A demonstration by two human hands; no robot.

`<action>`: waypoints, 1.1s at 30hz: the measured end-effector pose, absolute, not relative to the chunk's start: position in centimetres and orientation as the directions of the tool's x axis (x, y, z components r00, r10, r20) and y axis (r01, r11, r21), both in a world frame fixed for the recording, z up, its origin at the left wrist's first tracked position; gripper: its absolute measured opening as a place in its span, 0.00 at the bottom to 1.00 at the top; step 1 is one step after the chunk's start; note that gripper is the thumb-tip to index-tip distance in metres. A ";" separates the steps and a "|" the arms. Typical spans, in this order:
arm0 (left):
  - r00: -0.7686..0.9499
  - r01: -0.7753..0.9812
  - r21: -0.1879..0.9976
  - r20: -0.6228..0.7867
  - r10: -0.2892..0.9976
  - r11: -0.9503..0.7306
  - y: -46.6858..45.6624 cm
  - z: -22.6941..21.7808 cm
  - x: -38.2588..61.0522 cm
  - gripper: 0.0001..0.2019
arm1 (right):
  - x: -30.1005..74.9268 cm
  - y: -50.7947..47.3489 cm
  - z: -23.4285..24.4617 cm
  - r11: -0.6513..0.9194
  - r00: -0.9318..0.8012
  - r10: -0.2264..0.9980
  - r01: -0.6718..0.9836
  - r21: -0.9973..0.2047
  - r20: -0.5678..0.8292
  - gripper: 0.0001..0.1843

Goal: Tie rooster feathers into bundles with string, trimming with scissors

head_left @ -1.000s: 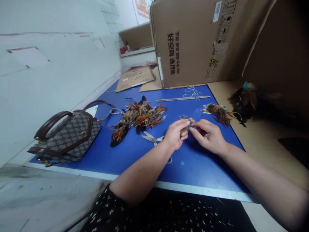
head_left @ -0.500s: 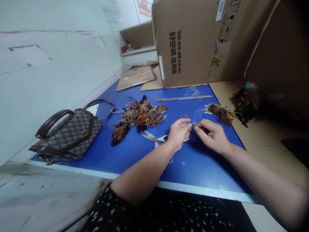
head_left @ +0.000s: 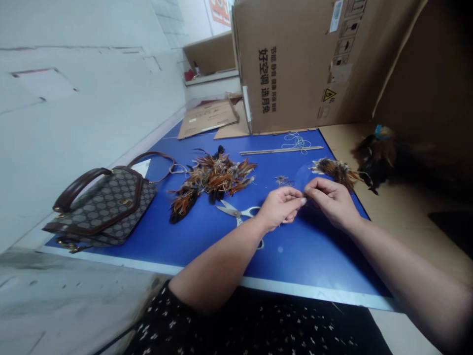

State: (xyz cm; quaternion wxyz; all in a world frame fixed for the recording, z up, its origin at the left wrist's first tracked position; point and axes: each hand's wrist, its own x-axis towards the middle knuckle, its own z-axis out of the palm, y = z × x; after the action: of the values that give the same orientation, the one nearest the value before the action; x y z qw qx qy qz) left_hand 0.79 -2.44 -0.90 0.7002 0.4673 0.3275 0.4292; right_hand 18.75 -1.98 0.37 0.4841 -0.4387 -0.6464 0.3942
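Over the blue table my left hand (head_left: 281, 208) and my right hand (head_left: 334, 203) meet fingertip to fingertip, both pinched closed. Whatever lies between the fingertips is too small and hidden to make out. Just beyond my left hand is a small tuft of feather bits (head_left: 282, 180). A bundle of brown feathers (head_left: 337, 172) lies behind my right hand, near the table's right edge. Opened scissors (head_left: 238, 214) rest beside my left wrist, which covers part of their handles. Farther left spreads a pile of brown and black feathers (head_left: 216, 175).
A patterned handbag (head_left: 111, 207) stands at the left. Behind are thin sticks (head_left: 277, 151), tangled thread (head_left: 295, 143) and flat cardboard (head_left: 209, 117). A large carton (head_left: 295, 69) walls off the back. Dark feathers with a blue tie (head_left: 380, 148) sit on cardboard at right.
Both hands have shifted slightly right, and my left thumb now extends to my right fingertips. The small bit seen between the fingers before is now hidden. The feather tuft is less covered.
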 end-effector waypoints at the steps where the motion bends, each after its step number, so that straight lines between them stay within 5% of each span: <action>1: 0.415 -0.286 0.937 -0.065 0.908 0.198 -2.4 -0.9 0.8 0.23 | 18.8 -1.9 0.3 0.302 -0.148 0.949 0.178 -0.937 0.278 0.13; 12: 0.316 -0.183 0.972 -0.086 0.945 0.149 -2.3 -1.1 0.9 0.17 | 18.6 -1.8 0.0 0.308 -0.216 0.937 0.146 -0.940 0.274 0.15; 21: 0.248 -0.328 0.936 -0.048 0.968 0.131 -2.0 -0.8 0.9 0.13 | 18.7 -1.9 0.5 0.225 -0.192 0.961 0.132 -0.965 0.198 0.20; 33: 0.185 -0.258 0.966 0.024 0.982 0.025 -2.0 -1.1 0.9 0.15 | 18.5 -1.5 0.3 0.136 -0.180 0.977 0.129 -0.982 0.112 0.23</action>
State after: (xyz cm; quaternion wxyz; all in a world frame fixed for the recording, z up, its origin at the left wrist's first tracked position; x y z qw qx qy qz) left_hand 0.89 -2.05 -1.10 0.6059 0.4750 0.3812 0.5118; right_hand 18.48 -1.55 0.30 0.4488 -0.4566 -0.6055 0.4727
